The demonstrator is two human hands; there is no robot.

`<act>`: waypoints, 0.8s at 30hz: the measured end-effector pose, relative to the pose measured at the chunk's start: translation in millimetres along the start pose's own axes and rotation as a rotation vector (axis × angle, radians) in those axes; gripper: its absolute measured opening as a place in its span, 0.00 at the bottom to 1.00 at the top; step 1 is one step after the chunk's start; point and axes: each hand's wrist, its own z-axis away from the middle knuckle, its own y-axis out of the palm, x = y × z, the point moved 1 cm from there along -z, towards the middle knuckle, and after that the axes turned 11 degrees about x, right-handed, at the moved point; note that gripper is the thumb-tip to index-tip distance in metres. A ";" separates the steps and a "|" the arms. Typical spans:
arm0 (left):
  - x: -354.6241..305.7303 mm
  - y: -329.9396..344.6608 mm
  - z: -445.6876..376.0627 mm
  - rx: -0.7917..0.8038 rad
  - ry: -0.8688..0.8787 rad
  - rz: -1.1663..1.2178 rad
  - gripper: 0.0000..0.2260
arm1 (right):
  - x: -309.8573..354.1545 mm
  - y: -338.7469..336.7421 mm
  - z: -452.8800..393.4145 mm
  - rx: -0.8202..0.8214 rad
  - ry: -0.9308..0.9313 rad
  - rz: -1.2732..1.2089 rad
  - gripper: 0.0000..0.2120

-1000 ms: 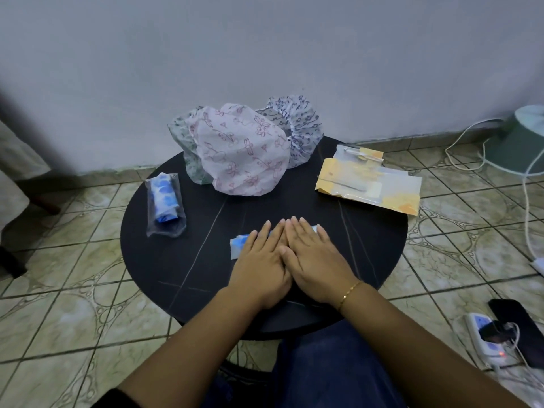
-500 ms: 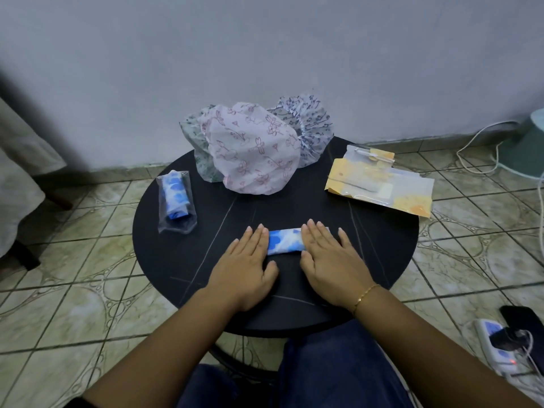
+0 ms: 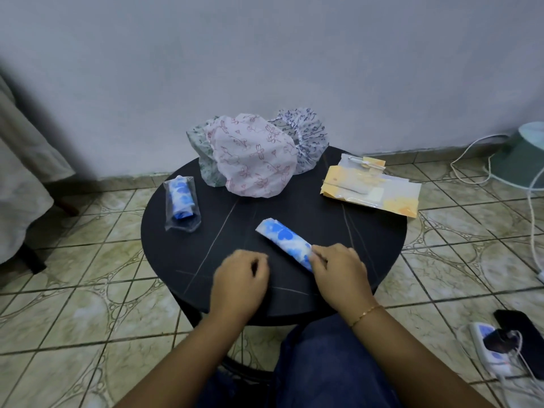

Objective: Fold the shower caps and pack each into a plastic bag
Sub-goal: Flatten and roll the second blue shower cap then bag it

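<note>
Green patterned floor tiles (image 3: 88,304) and a pale wall (image 3: 265,54) sit behind a round black table (image 3: 368,231). On the table, near the front, lies a folded blue and white shower cap (image 3: 284,237). It is a long strip that slants across the top. The right hand (image 3: 338,269) pinches its near end, with the fingers curled around it. The far end rests on the table. The left hand (image 3: 240,282) is just beside it, apart from the cap. Its fingers are curled in and hold nothing.

To the left sits a packed cap (image 3: 181,198), blue and white, rolled up inside a clear plastic bag (image 3: 184,225). At the back of the table is a heap of loose shower caps. The pink flower cap (image 3: 253,160) is in front. A grey-green cap (image 3: 200,142) peeks out on its left, and a cap with dark blue marks (image 3: 306,134) is behind on its right. On the right side of the table lies a flat stack of plastic bags (image 3: 374,187) with yellow on them, part of it sticking out over the edge.

A thin gold bracelet (image 3: 366,313) is on the right wrist. Blue trousers (image 3: 323,363) cover the person's legs below. On the floor at the right are a power strip (image 3: 485,346), a black phone (image 3: 521,328) and white cables (image 3: 471,148).
</note>
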 end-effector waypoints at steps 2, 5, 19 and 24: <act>-17.4 12.3 10.6 0.164 0.061 -0.047 0.13 | 1.6 -0.6 0.6 0.039 0.030 -0.126 0.19; -39.3 20.1 14.7 0.299 0.034 0.127 0.13 | 4.3 -0.8 1.5 0.125 0.064 -0.241 0.21; -52.1 8.7 -1.3 0.302 -0.357 1.135 0.09 | 3.9 0.9 13.1 0.071 -0.143 -1.075 0.21; -61.2 9.4 -13.3 0.334 -0.317 1.168 0.10 | -3.6 -10.9 6.9 0.094 -0.145 -1.341 0.11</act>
